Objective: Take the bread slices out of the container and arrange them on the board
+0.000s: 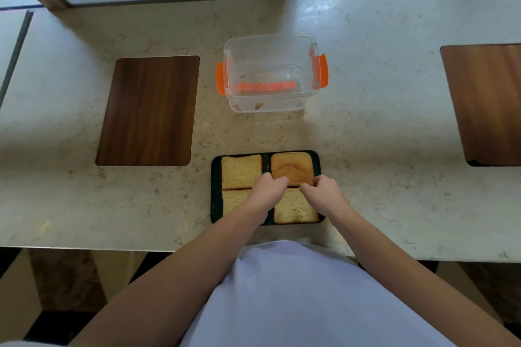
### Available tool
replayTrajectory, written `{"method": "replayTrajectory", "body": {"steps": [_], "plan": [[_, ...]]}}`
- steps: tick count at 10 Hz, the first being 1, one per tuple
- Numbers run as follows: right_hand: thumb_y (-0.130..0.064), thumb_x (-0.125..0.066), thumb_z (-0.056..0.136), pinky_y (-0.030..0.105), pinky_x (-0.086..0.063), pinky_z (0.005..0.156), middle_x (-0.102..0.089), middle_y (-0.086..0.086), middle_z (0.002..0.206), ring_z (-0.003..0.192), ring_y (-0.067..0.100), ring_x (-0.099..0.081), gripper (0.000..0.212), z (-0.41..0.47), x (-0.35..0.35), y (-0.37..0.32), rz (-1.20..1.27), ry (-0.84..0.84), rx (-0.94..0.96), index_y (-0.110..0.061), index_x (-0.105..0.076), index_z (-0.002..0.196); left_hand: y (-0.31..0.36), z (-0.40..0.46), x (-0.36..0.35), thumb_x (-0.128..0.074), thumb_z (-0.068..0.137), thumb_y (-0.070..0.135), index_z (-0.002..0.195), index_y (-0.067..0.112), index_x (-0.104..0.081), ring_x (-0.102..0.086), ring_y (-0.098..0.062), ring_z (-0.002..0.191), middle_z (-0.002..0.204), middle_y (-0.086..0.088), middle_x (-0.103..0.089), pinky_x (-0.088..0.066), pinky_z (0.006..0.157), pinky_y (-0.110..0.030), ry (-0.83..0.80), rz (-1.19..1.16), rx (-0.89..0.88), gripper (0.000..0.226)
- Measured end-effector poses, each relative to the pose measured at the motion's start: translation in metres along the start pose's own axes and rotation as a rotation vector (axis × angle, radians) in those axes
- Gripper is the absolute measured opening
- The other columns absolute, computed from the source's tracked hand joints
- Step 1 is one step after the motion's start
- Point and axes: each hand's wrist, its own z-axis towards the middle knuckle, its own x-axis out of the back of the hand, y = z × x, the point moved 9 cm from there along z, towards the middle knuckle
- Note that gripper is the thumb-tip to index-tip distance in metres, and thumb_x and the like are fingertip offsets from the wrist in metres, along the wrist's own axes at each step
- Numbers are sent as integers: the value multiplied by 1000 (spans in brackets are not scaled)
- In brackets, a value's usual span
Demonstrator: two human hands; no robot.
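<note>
Four bread slices lie two by two on the dark board [214,186] at lower centre; the clear container [270,73] above it holds only crumbs. The left hand [267,187] and right hand [324,194], fingers curled narrow, pinch the lower edge of the crust slice [293,167] at upper right, apparently nudging it square. Risk: a hard pinch could tear the soft bread, or push it over the board's edge
</note>
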Motion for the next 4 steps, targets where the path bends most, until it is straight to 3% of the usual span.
{"method": "replayTrajectory", "body": {"steps": [1,2,3,4], "plan": [[-34,-50,80,29,-32,54,-47,8,103,77,23,-47,30,2,-1,-1,-10,-24,13,-12,-51,99,2,0,2,-50,88,31,147,8,-41,-51,-25,120,137,-9,-50,-46,102,-46,13,-20,6,64],[-34,-50,80,29,-32,54,-52,11,106,78,23,-49,32,2,-1,2,-18,-28,10,-10,-53,101,1,1,2,-50,89,30,141,7,-47,-54,-16,97,114,-3,-56,-49,89,-38,28,-6,-8,57],[-34,-51,83,34,-46,67,-55,14,124,95,27,-57,49,5,4,5,-76,34,54,-5,-56,123,6,-6,4,-48,90,31,134,8,-52,-54,-11,83,104,2,-56,-49,73,-32,85,113,-88,49],[-33,-54,88,43,-45,95,-47,13,138,126,30,-46,57,-3,18,-10,-144,120,178,-8,-48,139,19,-21,16,-49,90,33,137,12,-51,-61,-26,109,124,-7,-60,-55,89,-46,258,290,-239,51]]}}
